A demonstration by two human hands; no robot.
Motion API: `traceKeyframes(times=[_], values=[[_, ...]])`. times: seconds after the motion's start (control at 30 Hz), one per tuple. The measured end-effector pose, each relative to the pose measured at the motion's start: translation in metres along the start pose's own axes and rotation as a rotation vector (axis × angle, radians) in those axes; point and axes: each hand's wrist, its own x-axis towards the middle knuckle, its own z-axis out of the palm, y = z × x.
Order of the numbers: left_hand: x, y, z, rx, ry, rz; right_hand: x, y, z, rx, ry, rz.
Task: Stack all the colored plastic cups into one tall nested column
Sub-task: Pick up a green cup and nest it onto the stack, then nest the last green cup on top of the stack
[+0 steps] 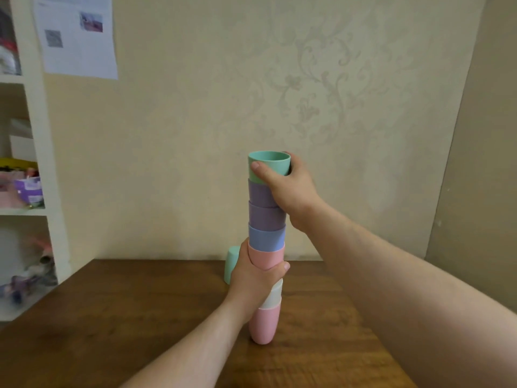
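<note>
My column (266, 247) stands on the desk (140, 317) at the centre of my view, its pink base cup (263, 326) nearest me. My left hand (251, 278) wraps the middle, around the upper pink and white cups. At twelve o'clock above it, my right hand (285, 183) pinches the top green cup (268, 166). I judge I should press it straight down, keeping the column upright. Behind, at about eleven o'clock from the base, a second green cup (231, 264) waits unstacked.
</note>
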Motion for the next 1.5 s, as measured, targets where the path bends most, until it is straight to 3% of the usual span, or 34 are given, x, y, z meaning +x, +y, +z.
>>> traceKeyframes(times=[0.27,0.4,0.5,0.57,0.7,0.8,0.87,0.97,1.1,1.3,1.4,1.5], values=[[-0.006,-0.013,0.000,0.097,-0.044,0.019,-0.004,0.018,-0.001,-0.008,0.001,-0.016],[-0.030,-0.065,-0.005,0.120,-0.228,-0.165,-0.038,0.084,-0.014,-0.036,-0.154,0.061],[-0.033,-0.082,0.003,0.033,-0.198,-0.213,-0.072,0.150,-0.016,-0.137,-0.246,0.231],[-0.027,-0.083,0.013,0.001,-0.215,-0.218,-0.085,0.182,-0.014,-0.153,-0.213,0.315],[0.003,-0.081,0.004,0.380,-0.428,-0.084,-0.081,0.203,-0.014,-0.163,-0.084,0.384],[0.044,-0.064,-0.017,1.009,-0.565,0.168,-0.070,0.205,-0.017,-0.212,-0.027,0.379],[0.071,-0.050,-0.027,1.292,-0.550,0.294,-0.064,0.209,-0.018,-0.212,-0.008,0.369],[0.102,-0.038,-0.032,1.339,-0.471,0.358,-0.056,0.217,-0.016,-0.207,-0.004,0.370],[0.145,-0.041,-0.033,1.459,-0.482,0.279,-0.052,0.225,-0.016,-0.192,-0.015,0.356],[0.164,-0.066,-0.032,1.571,-0.679,0.041,-0.048,0.233,-0.017,-0.155,0.005,0.365],[0.158,-0.078,-0.035,1.868,-0.621,0.309,-0.048,0.233,-0.017,-0.161,-0.007,0.355],[0.137,-0.083,-0.041,1.737,-0.362,0.266,-0.049,0.230,-0.016,-0.166,-0.017,0.345]])
